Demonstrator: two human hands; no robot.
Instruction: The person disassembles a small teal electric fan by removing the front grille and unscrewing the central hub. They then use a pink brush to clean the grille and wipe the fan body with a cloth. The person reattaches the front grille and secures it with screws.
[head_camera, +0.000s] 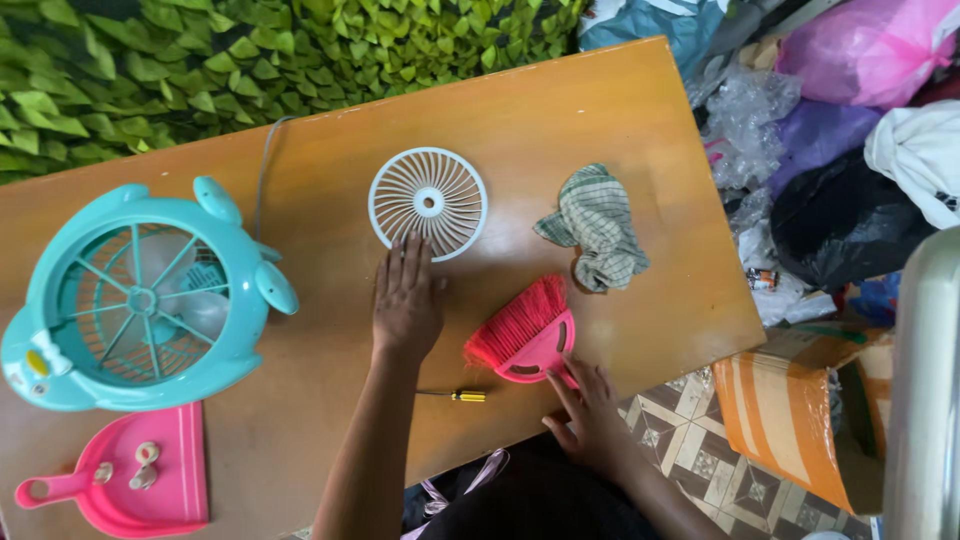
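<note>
Left hand: I see my left hand (407, 300) lying flat and open on the tabletop (620, 120), palm down, gripping nothing; its fingertips reach the near rim of the white fan grille (428, 203).
Right hand: my right hand (590, 410) sits at the near edge of the tabletop with fingers closed on the handle of the pink hand brush (522, 335).
Brush position: the brush lies just right of my left hand, between both hands, its red bristles fanned out toward the left hand and a little farther away.
Brush axis: its long axis runs on a slant, handle near and right, bristles far and left.
Grille: the round grille lies flat, straight beyond the left hand, so the left hand is clearly the nearer one to it; the right hand is well apart from it.
Screwdriver: a small yellow-handled screwdriver (455, 395) lies near the tabletop's near edge, between my two forearms, touched by neither hand.
Fan body: the turquoise fan housing (140, 300) rests face up at the far left, well apart from both hands.
Dustpan: a pink dustpan (130, 480) lies near the fan, with small parts on it.
Cloth: a checked rag (598, 228) is crumpled to the right of the grille.
</note>
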